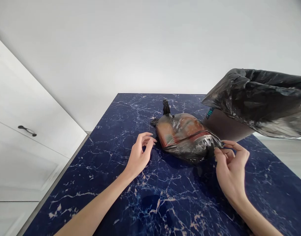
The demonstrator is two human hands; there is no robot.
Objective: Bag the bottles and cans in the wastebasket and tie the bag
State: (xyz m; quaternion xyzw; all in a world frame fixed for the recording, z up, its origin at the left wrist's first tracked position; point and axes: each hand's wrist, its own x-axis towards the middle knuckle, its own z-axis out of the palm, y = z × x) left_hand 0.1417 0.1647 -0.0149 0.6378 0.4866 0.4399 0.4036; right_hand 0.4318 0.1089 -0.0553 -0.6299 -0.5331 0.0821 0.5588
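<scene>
A knotted black plastic bag, thin enough to show brown and red shapes inside, lies on the blue marble-patterned table. Its twisted ends stick up at the far left side. My right hand pinches the bag's right edge between thumb and fingers. Just left of the bag is my left hand, its fingers loosely curved, thumb apart, holding nothing. What exactly the bag contains cannot be made out.
Behind the bag, to the right, a dark bin stands with a large black liner spread over its top. A white cabinet with a black handle is on the left. The white wall rises beyond the table's far edge.
</scene>
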